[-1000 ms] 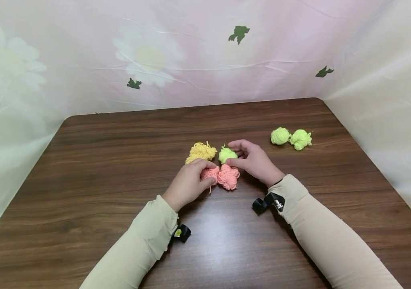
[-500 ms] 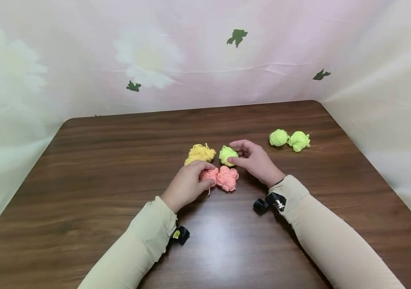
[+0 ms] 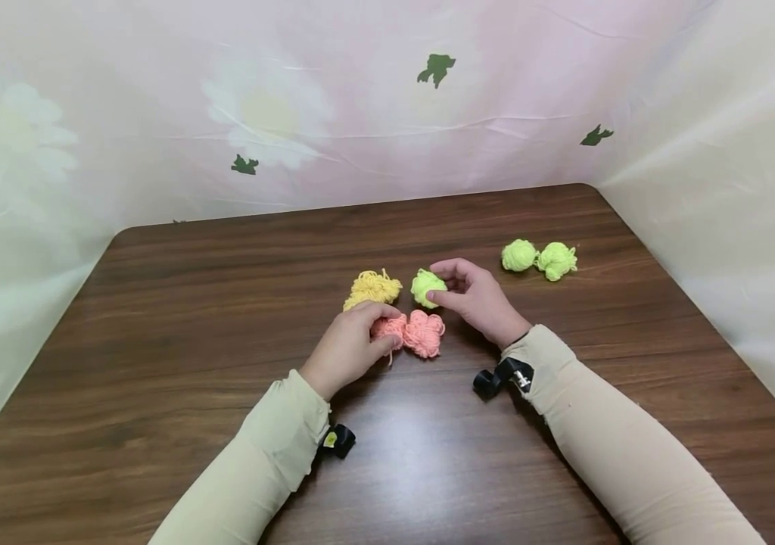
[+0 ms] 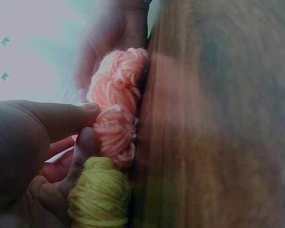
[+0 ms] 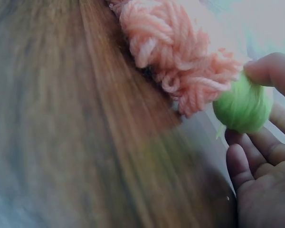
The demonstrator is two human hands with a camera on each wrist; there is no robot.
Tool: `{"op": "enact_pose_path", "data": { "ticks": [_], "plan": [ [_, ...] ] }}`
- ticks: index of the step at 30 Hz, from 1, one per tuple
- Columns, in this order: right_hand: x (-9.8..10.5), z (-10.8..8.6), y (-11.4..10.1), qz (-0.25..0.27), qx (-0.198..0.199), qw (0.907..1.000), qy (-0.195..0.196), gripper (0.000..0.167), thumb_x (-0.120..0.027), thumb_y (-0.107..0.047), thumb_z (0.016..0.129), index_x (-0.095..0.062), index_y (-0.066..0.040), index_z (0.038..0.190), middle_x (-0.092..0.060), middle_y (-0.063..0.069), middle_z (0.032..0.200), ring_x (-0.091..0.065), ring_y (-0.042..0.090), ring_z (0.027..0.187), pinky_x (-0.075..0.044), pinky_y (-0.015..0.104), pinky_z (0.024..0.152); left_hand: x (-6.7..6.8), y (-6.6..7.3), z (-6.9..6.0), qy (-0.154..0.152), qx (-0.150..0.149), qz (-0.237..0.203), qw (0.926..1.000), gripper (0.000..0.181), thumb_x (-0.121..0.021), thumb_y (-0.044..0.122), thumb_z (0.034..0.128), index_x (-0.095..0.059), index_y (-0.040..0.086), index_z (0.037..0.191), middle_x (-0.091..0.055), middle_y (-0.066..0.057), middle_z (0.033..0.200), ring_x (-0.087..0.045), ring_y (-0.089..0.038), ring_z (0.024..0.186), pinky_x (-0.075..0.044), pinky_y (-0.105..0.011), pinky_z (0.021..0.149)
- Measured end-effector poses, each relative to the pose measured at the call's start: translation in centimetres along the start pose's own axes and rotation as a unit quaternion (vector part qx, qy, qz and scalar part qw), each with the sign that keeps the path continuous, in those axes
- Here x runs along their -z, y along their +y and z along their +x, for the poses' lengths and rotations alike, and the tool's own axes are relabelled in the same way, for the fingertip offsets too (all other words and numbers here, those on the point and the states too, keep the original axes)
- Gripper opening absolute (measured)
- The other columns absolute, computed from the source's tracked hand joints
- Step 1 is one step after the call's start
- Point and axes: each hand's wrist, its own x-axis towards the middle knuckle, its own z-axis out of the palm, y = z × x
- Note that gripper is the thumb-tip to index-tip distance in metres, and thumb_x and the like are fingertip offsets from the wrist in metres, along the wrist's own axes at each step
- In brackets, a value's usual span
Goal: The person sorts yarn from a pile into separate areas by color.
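Tabletop (image 3: 176, 341), dark wood grain, as the head camera has it. Left hand (image 3: 343, 348) on the pink yarn (image 3: 424, 333), which lies near mid-table as two lumps meeting at a narrow middle. Thumb on the near side of the left lump, fingers on the far side, lump partly hidden between them. Yellow yarn (image 3: 372, 288) just beyond the same hand, its lower edge covered by it. Right hand (image 3: 483, 299) at the green ball (image 3: 428, 288), thumb and fingers set to it from the right; ball sits behind the right pink lump. Farther off, right and back, a green pair (image 3: 519, 256), two lumps side by side. Pale sleeves (image 3: 605, 416), black straps (image 3: 490, 384) at the wrists. Pink-and-white cloth (image 3: 360, 91) behind.

Left wrist view: thumb and fingertip pinched at the edge of the pink yarn; yellow yarn nearest the camera, against the fingers. Right hand blurred beyond.

Right wrist view: green ball clamped, one digit above, fingers curled below. Pink yarn right beside it; whether the two touch, cannot tell. Wood grain blurred at left.
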Motion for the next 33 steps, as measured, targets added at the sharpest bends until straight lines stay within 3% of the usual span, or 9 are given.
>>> {"op": "enact_pose_path", "data": {
  "ticks": [5,13,26,33],
  "plan": [
    [0.5,-0.1,0.4,0.010,0.005,0.9996,0.027,0.040,-0.076,-0.008,0.088,-0.063,-0.001,0.125,-0.064,0.016,0.115,-0.056,0.022,0.101,-0.046,0.025,0.086,-0.1,-0.1,0.2,-0.003,0.003,-0.001,1.0000,0.029,-0.076,0.015,0.0908,-0.069,0.011,0.119,-0.066,-0.003,0.121,-0.060,-0.019,0.115,-0.047,-0.036,0.100],
    [1.3,-0.6,1.0,0.013,-0.004,0.9982,0.058,0.038,-0.072,-0.004,0.087,-0.062,0.002,0.124,-0.062,0.015,0.111,-0.055,0.020,0.095,-0.046,0.022,0.079,-0.3,-0.3,-0.1,-0.005,0.004,-0.001,1.0000,0.031,-0.077,0.016,0.0898,-0.069,0.011,0.119,-0.067,-0.004,0.122,-0.060,-0.020,0.116,-0.047,-0.037,0.101],
    [3.2,-0.8,1.8,0.006,-0.004,0.9965,0.083,0.040,-0.065,0.000,0.087,-0.062,0.003,0.127,-0.063,0.018,0.119,-0.057,0.012,0.097,-0.047,0.017,0.080,-0.3,-0.5,-0.1,0.004,0.005,0.000,1.0000,0.031,-0.077,0.014,0.0894,-0.070,0.010,0.119,-0.067,-0.004,0.121,-0.061,-0.020,0.116,-0.047,-0.037,0.100],
    [4.4,-1.3,2.5,0.003,-0.014,0.9944,0.105,0.040,-0.065,0.000,0.087,-0.064,0.003,0.127,-0.065,0.010,0.111,-0.058,0.008,0.092,-0.048,0.016,0.075,-0.4,-0.5,0.0,0.004,0.002,0.000,1.0000,0.031,-0.077,0.015,0.0894,-0.070,0.010,0.119,-0.067,-0.004,0.121,-0.061,-0.020,0.115,-0.048,-0.037,0.100]
  ]
}}
